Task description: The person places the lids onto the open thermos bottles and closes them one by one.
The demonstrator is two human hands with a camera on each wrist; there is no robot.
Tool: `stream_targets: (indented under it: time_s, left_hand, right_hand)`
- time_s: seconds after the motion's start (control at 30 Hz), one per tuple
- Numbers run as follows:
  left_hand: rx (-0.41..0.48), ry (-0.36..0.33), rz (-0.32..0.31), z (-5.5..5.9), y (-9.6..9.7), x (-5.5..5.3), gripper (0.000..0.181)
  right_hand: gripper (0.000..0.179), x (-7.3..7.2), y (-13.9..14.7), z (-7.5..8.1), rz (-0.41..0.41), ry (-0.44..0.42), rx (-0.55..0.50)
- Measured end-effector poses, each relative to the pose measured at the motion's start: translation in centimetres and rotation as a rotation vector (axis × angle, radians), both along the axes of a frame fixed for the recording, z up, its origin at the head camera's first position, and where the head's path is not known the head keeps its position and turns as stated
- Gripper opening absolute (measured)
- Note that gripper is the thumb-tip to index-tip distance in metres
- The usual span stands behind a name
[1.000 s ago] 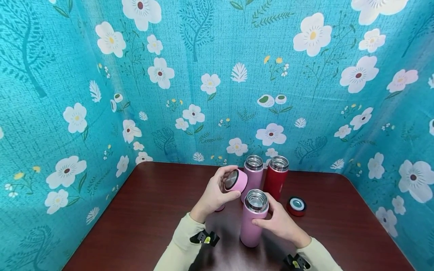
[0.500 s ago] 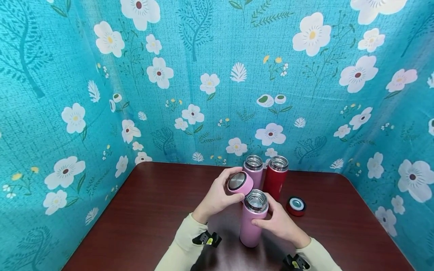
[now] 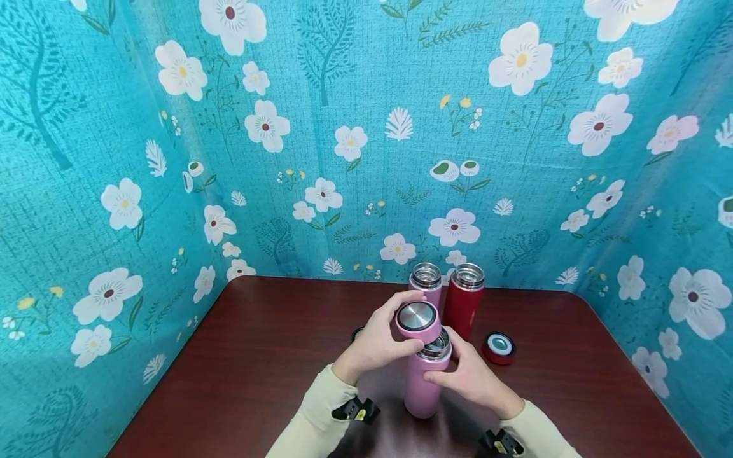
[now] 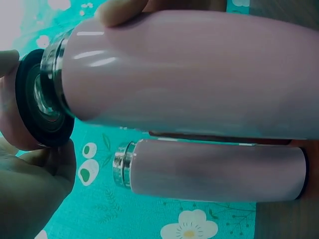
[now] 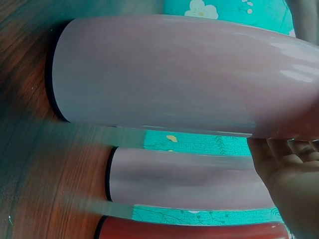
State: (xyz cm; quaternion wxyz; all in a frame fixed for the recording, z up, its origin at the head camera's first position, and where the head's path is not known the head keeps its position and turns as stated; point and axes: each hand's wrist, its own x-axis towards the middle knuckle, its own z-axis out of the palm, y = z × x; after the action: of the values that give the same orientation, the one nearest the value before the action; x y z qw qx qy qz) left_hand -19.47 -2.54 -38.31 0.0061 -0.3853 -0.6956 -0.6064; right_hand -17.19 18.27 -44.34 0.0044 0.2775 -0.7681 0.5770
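My left hand (image 3: 375, 340) grips a pink screw lid (image 3: 417, 318) with a steel top, tilted just over the mouth of a pink thermos bottle (image 3: 422, 385). In the left wrist view the lid's dark inner side (image 4: 42, 99) faces the steel neck (image 4: 54, 72), very close to it; whether they touch I cannot tell. My right hand (image 3: 474, 375) holds the bottle below its neck, thumb in front. That bottle stands upright on the table. Behind it stands a second pink thermos (image 3: 426, 280), lidless and partly hidden by my left hand.
A lidless red thermos (image 3: 464, 302) stands at the back, right of the rear pink one. Its red lid (image 3: 499, 348) lies inside-up on the dark brown table (image 3: 286, 356). A small dark-edged object (image 3: 357, 333) is mostly hidden behind my left hand. Flowered cloth (image 3: 355, 159) surrounds the table.
My left hand has carried the pink lid right and slightly down, from left of the bottle to over its mouth, tipping its steel top upward. The right hand and bottle stay put.
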Motion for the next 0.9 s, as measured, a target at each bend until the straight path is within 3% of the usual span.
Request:
stream_targets:
  time_s: [0.17,0.43,0.73,0.9]
  left_hand:
    - [-0.05,0.001,0.011,-0.19,0.49,0.3,0.066]
    - [-0.121,0.071,0.028,-0.05,0.78,0.35,0.064]
    - [-0.143,0.037,0.03,0.58,0.74,0.55,0.062]
    - [-0.156,0.021,0.025,0.53,0.7,0.57,0.06]
  right_hand:
    - [0.068,0.08,0.0,-0.12,0.002,0.021,0.001]
    - [0.079,-0.49,0.46,-0.55,0.04,0.019,0.01]
    - [0.078,-0.5,0.59,-0.33,0.049,0.016,0.034]
    - [0.078,-0.26,0.87,-0.14,0.097,-0.002,0.043]
